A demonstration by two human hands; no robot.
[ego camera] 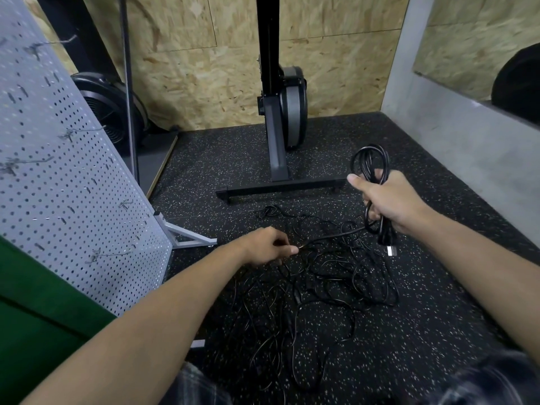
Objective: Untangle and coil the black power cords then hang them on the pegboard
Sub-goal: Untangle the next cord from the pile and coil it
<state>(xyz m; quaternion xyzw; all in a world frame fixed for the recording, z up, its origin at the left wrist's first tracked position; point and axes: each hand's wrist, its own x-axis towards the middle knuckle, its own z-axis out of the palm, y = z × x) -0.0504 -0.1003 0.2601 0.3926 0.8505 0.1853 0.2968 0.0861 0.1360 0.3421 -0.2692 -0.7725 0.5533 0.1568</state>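
My right hand (393,200) is shut on a coiled black power cord (369,163); its loops stick up above my fist and its plug (387,236) hangs below. One strand of that cord runs left to my left hand (267,247), which pinches it between thumb and fingers. Beneath both hands a tangled heap of black cords (315,287) sprawls over the speckled floor. The grey pegboard (58,171) stands at the left with several metal hooks (109,254) sticking out, all bare.
A rowing machine's upright rail and base foot (280,187) stand just behind the tangle. A black fan housing (108,103) sits behind the pegboard. The pegboard's white foot (187,236) juts onto the floor. A grey wall (467,147) bounds the right side.
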